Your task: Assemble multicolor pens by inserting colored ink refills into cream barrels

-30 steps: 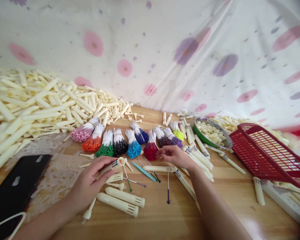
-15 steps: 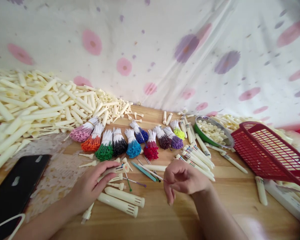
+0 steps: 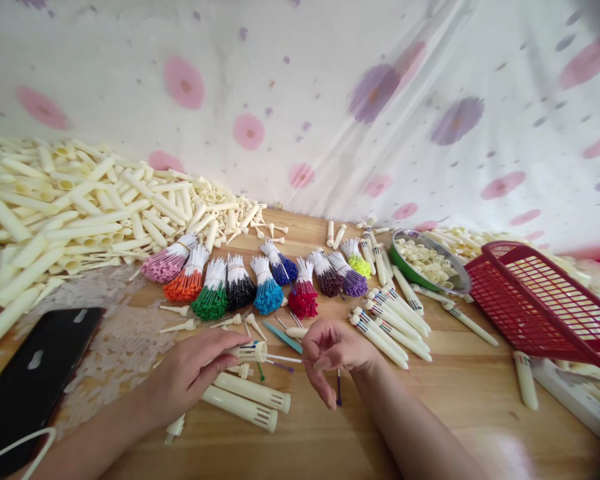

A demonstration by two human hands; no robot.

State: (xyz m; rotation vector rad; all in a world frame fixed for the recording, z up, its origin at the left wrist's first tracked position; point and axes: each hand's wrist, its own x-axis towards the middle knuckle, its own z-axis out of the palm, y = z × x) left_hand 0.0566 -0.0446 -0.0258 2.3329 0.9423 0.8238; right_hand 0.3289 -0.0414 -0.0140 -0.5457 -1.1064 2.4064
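My left hand (image 3: 190,377) is closed round a cream pen core (image 3: 250,352), its round end facing right. My right hand (image 3: 333,350) pinches a thin white refill (image 3: 285,359) whose tip meets that end. Several bundles of coloured refills (image 3: 240,287) lie in a row just beyond both hands. Loose refills (image 3: 287,337) and two cream pen barrels (image 3: 245,400) lie on the wooden table (image 3: 470,393) between and below my hands.
A big heap of cream barrels (image 3: 65,213) fills the left. A black phone (image 3: 30,380) lies at lower left. Several assembled pens (image 3: 390,320), a green bowl of small parts (image 3: 425,263) and a red basket (image 3: 540,307) sit to the right. Flowered cloth (image 3: 330,100) hangs behind.
My right hand drew back from the red bundle with a refill and brought it left to the core. My left hand slid the core slightly right and lower.
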